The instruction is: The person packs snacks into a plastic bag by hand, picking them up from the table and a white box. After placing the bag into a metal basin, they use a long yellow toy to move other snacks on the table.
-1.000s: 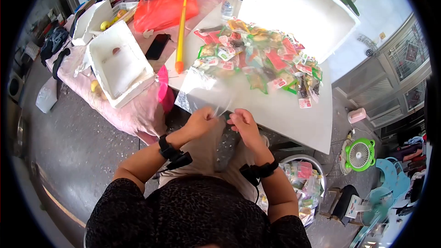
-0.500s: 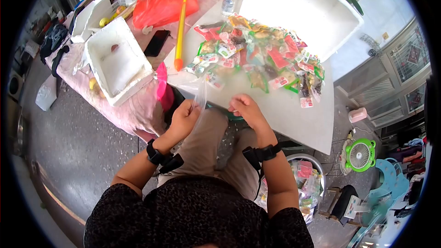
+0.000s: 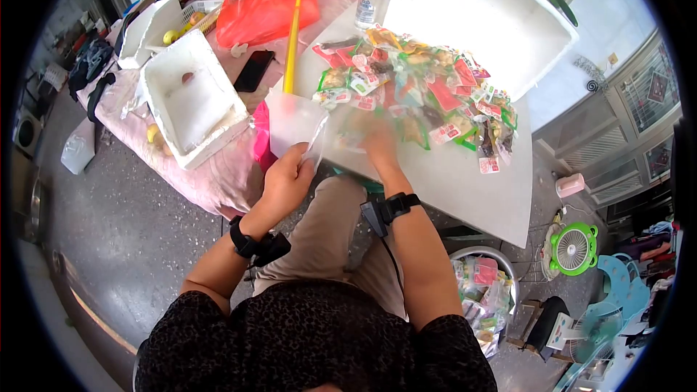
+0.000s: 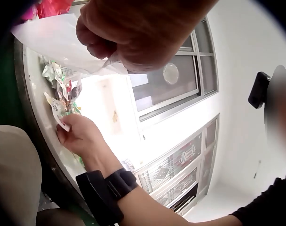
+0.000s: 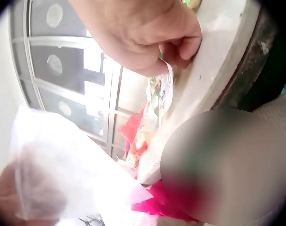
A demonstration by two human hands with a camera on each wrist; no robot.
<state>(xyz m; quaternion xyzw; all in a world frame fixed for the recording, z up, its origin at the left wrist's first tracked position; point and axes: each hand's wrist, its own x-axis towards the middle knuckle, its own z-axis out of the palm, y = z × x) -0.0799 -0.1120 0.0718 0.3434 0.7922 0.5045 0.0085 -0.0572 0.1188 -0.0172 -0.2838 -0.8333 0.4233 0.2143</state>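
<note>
A: Gripping anything, the left hand (image 3: 289, 178)?
B: Yes. Its fingers pinch the clear plastic bag (image 3: 292, 117), held upright at the near edge of the white table (image 3: 465, 174).
A: And the right hand (image 3: 379, 147)?
B: Curled round 1 snack packet (image 5: 164, 92), at the near side of the packet pile (image 3: 421, 87) on that table.

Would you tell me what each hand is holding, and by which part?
The left hand grips the clear bag by its near edge; right hand pinches a packet by its edge.
</note>
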